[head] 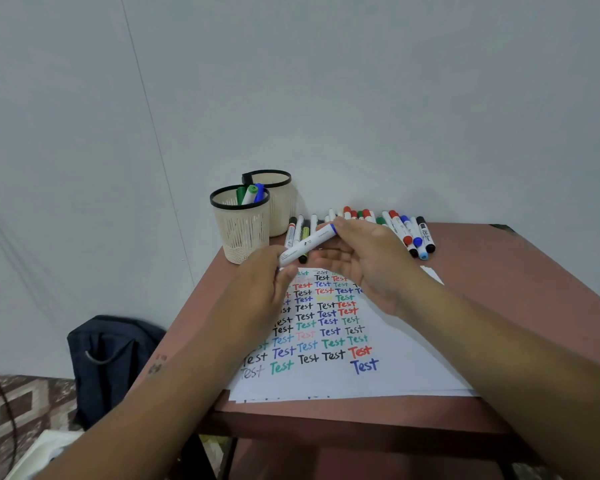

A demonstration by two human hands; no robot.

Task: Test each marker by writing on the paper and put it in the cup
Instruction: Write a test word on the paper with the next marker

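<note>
Above the paper (388,375) I hold a white marker (307,244) with a blue end. My left hand (267,282) pinches its lower end, and my right hand (368,258) holds the blue upper end with its fingertips. The sheet is covered with several coloured "Test" words. A cream mesh cup (239,223) with a black rim stands at the table's far left corner and holds a few markers. A second cup (278,199) stands just behind it. Several more markers (406,230) lie in a row along the table's far edge.
The brown table (499,306) is pushed against a white wall. A dark backpack (108,362) sits on the patterned floor to the left. More sheets lie stacked under the top paper.
</note>
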